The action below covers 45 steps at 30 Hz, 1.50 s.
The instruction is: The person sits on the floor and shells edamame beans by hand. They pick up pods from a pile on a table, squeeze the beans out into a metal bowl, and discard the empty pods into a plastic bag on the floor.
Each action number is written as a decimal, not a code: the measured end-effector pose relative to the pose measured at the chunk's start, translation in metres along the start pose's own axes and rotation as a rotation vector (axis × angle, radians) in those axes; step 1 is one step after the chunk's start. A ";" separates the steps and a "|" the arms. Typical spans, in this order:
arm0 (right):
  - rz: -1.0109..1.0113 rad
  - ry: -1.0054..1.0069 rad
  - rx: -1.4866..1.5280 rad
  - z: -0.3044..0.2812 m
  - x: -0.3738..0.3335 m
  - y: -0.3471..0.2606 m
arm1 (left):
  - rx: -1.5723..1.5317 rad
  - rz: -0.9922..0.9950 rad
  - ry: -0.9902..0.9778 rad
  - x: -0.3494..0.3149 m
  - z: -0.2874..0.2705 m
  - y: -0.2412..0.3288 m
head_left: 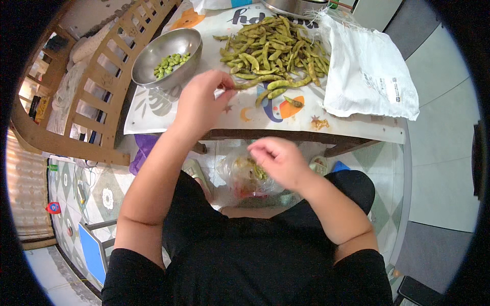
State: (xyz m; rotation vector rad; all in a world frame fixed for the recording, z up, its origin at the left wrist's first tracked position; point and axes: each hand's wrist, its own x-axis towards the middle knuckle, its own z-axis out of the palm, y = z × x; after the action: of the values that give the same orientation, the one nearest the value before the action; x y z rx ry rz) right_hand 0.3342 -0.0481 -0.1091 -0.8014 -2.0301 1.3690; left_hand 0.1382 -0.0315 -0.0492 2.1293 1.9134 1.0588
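On the table, my left hand (204,102) reaches to the near-left edge of a heap of green broad bean pods (275,46). Its thumb and fingertips close on the end of one bean pod (245,85) there. Just left of that hand is a steel bowl (145,64) with several shelled green beans (171,64) in it. My right hand (280,162) hangs below the table's front edge with its fingers curled together; whatever they hold, if anything, is hidden. Under it, between my legs, sits a clear plastic bag (237,176) with some green and brown scraps inside.
A white woven sack (362,76) lies on the table's right side. Another metal vessel (293,6) stands at the far edge. A wooden slatted bench (97,97) borders the table's left. A purple bag (143,153) hangs below, and a small blue-topped stool (93,250) stands on the floor.
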 end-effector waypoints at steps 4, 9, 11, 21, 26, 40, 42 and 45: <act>0.140 0.001 0.531 -0.016 0.002 -0.017 | -0.342 -0.073 -0.055 -0.048 0.000 0.020; 0.213 -0.070 0.466 -0.009 -0.002 -0.010 | -0.513 -0.024 -0.101 -0.090 0.016 0.024; 0.259 -0.062 0.499 -0.003 -0.003 -0.010 | -0.656 -0.250 -0.060 -0.103 0.023 0.022; 0.425 -0.119 0.518 0.024 -0.002 0.000 | -1.018 -0.438 0.016 -0.128 0.044 0.005; 0.522 -0.228 0.501 0.025 0.003 0.000 | -0.919 -0.376 0.032 -0.129 0.042 0.003; 0.649 -0.270 0.840 0.027 0.000 0.004 | -1.366 -0.548 0.024 -0.134 0.055 -0.001; 0.633 -0.253 0.868 0.027 0.000 0.009 | -1.612 -0.725 0.003 -0.134 0.054 0.002; 0.627 -0.256 0.896 0.026 0.001 0.012 | -1.839 -0.826 -0.017 -0.133 0.057 0.001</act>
State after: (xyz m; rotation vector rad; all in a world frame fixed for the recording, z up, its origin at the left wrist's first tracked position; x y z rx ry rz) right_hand 0.3166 -0.0595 -0.1285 -0.8691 -1.0776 2.5505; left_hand 0.1728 -0.1313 -0.1485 0.2752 0.6896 1.4507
